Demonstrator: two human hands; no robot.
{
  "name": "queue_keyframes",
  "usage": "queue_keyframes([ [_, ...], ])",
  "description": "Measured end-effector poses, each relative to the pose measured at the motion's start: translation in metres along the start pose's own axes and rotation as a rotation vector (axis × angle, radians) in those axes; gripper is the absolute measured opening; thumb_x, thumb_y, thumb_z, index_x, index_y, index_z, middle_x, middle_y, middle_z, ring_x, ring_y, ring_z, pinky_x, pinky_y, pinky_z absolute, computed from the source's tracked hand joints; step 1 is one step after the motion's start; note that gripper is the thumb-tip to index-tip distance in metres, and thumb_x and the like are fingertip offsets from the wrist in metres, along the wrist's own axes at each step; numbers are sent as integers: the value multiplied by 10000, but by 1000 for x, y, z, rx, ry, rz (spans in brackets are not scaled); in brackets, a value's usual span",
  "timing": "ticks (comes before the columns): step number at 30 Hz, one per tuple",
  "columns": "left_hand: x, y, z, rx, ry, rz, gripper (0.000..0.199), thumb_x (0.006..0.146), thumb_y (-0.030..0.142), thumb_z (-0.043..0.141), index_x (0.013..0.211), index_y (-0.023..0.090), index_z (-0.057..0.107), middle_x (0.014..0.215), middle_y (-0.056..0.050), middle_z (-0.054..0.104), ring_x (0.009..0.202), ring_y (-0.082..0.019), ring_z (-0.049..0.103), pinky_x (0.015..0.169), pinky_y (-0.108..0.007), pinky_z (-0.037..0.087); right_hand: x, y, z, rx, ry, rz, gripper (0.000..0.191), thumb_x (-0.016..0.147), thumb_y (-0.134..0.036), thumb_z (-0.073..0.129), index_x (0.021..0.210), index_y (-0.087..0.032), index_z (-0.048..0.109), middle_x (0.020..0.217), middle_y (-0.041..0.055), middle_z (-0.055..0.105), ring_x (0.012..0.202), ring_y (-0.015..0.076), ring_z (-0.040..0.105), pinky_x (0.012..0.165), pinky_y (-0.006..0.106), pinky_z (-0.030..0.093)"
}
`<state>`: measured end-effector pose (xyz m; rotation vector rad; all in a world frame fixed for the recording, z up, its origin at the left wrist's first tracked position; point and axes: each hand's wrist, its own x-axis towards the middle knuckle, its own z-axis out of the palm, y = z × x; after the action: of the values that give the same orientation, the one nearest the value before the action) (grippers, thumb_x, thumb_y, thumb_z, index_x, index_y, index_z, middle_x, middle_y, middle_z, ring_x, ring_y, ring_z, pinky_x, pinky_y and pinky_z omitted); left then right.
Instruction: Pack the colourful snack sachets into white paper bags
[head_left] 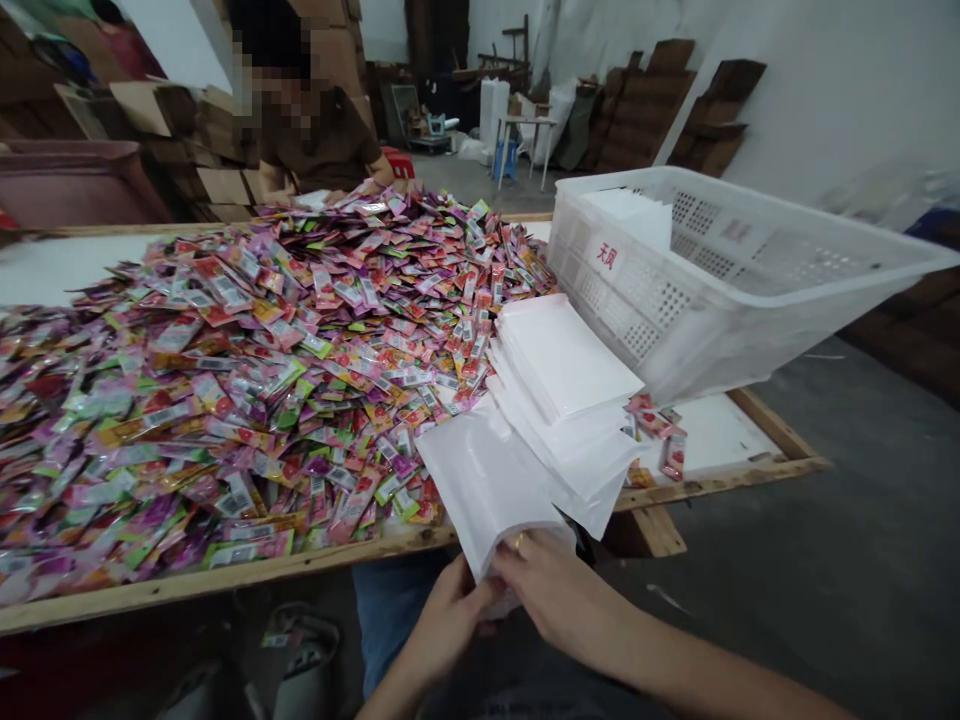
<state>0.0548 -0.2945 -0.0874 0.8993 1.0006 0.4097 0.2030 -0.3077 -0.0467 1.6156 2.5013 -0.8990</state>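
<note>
A white paper-like bag (pixel 491 480) lies over the table's near edge with its mouth toward me. My left hand (pixel 454 610) pinches the left side of that mouth between thumb and fingers. My right hand (pixel 551 590), with a ring on one finger, is curled at the mouth's right side; its fingertips are hidden in the bag's opening. Just beyond, a stack of white bags (pixel 566 360) rests fanned out beside the basket. To the left spreads a large heap of small colourful packets (pixel 300 370).
A white plastic basket (pixel 622 285) with white bags inside stands at the table's right. The table has a raised wooden rim (pixel 225 580). Several loose packets (pixel 671 450) lie by the right corner. Across the heap sits another person (pixel 315 140). Cardboard boxes (pixel 217 130) are stacked behind.
</note>
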Motion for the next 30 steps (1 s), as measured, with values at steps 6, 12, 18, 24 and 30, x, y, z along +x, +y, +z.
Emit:
queue_keyframes([
  [6, 3, 0, 8, -136, 120, 51, 422, 573, 457, 660, 811, 109, 675, 815, -67, 668, 803, -215, 565, 741, -301, 442, -14, 24, 1, 211, 78, -68, 266, 821, -187, 528, 1080, -167, 586, 1006, 67, 642, 958, 183, 562, 829, 275, 416],
  [12, 3, -13, 7, -238, 204, -24, 454, 542, 480, 689, 803, 110, 647, 676, -27, 627, 588, -132, 520, 570, -235, 410, -7, 19, -6, 218, 61, -209, 102, 813, -162, 514, 815, -162, 616, 837, 42, 610, 839, 158, 547, 754, 248, 402],
  [18, 9, -20, -12, -188, 246, 10, 567, 550, 520, 668, 950, 120, 622, 730, -36, 642, 555, -121, 513, 519, -220, 403, -103, 55, -20, 421, -3, -40, 143, 826, -202, 473, 762, -220, 600, 802, 27, 601, 784, 155, 558, 699, 253, 430],
  [24, -4, -19, -20, -146, 179, -55, 578, 526, 440, 731, 992, 128, 592, 843, -53, 653, 705, -180, 583, 592, -277, 488, -144, 79, 11, 199, 147, 442, 257, 734, -101, 475, 852, -221, 669, 915, 106, 672, 849, 226, 622, 741, 326, 482],
  [30, -16, -13, 3, -151, 169, 24, 451, 595, 400, 693, 921, 110, 583, 903, -68, 647, 829, -216, 600, 764, -369, 516, -18, -7, 21, -63, 217, 44, 400, 789, -49, 399, 1167, -79, 526, 1126, 188, 590, 921, 259, 609, 735, 371, 507],
])
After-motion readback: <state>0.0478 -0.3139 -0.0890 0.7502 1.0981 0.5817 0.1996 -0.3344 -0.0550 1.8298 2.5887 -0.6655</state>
